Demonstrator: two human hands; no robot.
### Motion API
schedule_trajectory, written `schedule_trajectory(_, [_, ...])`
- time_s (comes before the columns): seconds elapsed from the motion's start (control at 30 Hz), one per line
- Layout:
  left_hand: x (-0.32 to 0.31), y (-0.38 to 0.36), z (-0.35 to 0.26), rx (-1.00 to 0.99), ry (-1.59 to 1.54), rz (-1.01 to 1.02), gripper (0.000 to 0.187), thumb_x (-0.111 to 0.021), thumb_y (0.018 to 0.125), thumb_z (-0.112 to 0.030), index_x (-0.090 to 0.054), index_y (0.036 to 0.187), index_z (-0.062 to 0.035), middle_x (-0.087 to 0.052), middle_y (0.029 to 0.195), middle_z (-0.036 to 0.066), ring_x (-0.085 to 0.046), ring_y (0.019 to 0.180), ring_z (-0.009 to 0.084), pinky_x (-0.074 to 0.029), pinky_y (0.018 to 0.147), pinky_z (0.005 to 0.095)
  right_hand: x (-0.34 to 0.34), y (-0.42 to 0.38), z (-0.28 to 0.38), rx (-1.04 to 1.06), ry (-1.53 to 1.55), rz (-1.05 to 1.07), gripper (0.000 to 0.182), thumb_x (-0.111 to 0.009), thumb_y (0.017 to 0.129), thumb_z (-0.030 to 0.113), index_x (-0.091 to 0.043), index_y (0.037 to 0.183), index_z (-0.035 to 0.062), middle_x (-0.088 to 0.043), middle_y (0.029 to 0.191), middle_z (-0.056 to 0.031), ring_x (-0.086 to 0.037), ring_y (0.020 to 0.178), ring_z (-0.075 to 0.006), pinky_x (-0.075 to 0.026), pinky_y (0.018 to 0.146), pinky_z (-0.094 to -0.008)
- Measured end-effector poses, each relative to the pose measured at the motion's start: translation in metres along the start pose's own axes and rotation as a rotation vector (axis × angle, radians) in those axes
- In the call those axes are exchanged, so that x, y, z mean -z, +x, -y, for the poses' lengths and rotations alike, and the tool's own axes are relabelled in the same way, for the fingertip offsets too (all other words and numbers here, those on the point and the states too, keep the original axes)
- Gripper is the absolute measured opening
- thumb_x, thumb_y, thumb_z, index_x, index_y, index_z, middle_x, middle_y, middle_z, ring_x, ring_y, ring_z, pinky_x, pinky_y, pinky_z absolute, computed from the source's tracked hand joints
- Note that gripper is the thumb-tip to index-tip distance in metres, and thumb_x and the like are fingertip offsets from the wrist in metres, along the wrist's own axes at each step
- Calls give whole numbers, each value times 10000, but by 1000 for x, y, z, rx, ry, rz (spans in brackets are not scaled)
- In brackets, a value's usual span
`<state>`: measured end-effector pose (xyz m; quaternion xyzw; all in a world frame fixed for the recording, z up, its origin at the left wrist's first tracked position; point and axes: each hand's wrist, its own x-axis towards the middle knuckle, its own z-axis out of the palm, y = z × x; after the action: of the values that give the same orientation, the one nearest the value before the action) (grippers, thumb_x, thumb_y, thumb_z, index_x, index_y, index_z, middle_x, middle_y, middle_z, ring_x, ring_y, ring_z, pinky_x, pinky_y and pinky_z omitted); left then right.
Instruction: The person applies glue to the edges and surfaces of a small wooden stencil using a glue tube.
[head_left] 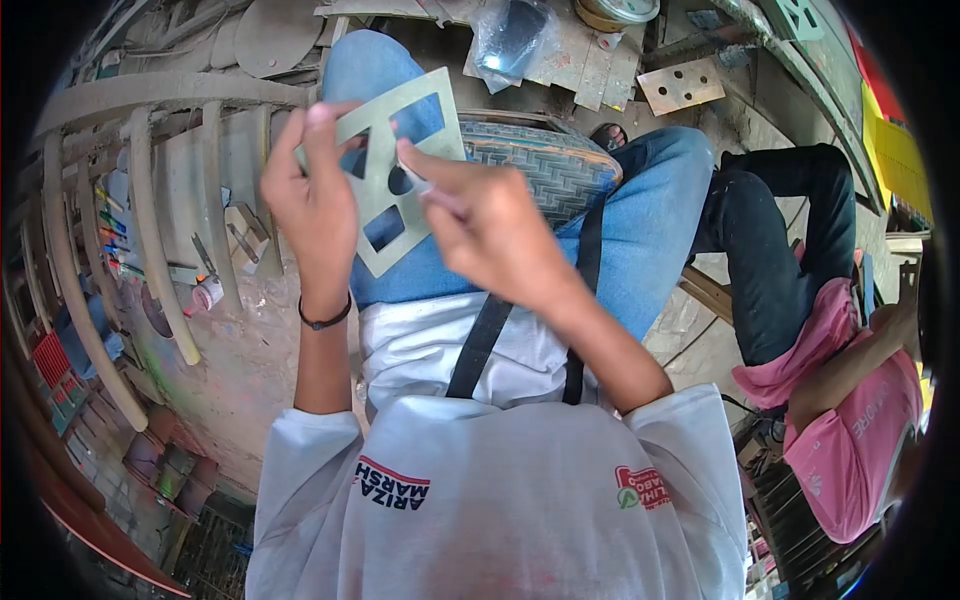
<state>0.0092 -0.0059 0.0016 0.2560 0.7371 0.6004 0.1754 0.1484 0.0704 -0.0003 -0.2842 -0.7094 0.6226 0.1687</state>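
Note:
A flat, pale grey-green panel (385, 150) with squarish cutouts and a round hole is tilted above my jeans-covered lap. My left hand (318, 195) grips it at its left edge, fingers partly behind it. Over the panel's right side, my right hand (490, 215) is closed, with its fingertips by the round hole. A small, thin, pale thing (440, 198) shows between those fingers; motion blur hides its kind. Beneath and beyond the panel lies a woven-patterned grey surface (545, 172) between my knees.
A slatted wooden frame (150, 200) curves along the left, with a small jar (207, 292) near it. Ahead are a plastic-wrapped dark item (515, 40) and a board with round holes (683, 86). A person in a pink shirt (855, 430) sits close on the right.

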Motion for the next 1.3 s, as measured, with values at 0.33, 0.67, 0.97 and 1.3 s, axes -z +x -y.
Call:
schedule_trajectory(0.33, [25,-6,3,-174,251,-72,320,-451,1008,-191,-632,907,54,-653,851,79,-559,772,99,-438,705,236,13,-3,6,245,-23,132,429,-682,774,90,-583,1161,-66,-606,720,-190,-614,589,-324,-504,567,-392])
schedule_trajectory(0.67, [33,5,8,-292,269,-136,257,-487,975,-147,-650,864,19,-643,706,58,-522,651,71,-413,580,246,-14,-25,23,277,-181,96,487,-634,705,-24,-631,1185,57,-569,755,-151,-587,602,-283,-489,566,-378])
schedule_trajectory(0.97, [28,16,5,-327,282,-23,246,-505,968,-150,-647,853,15,-641,689,74,-531,617,79,-413,563,245,-36,-26,3,388,-220,150,474,-692,732,97,-596,1192,36,-601,738,-127,-620,614,-284,-510,557,-391])
schedule_trajectory(1.3, [22,18,-4,-334,281,-12,213,-514,960,-121,-645,869,18,-649,710,72,-558,649,87,-446,602,243,-26,-19,-3,392,-160,89,471,-685,704,41,-627,1171,47,-575,735,-158,-591,609,-295,-516,579,-392])
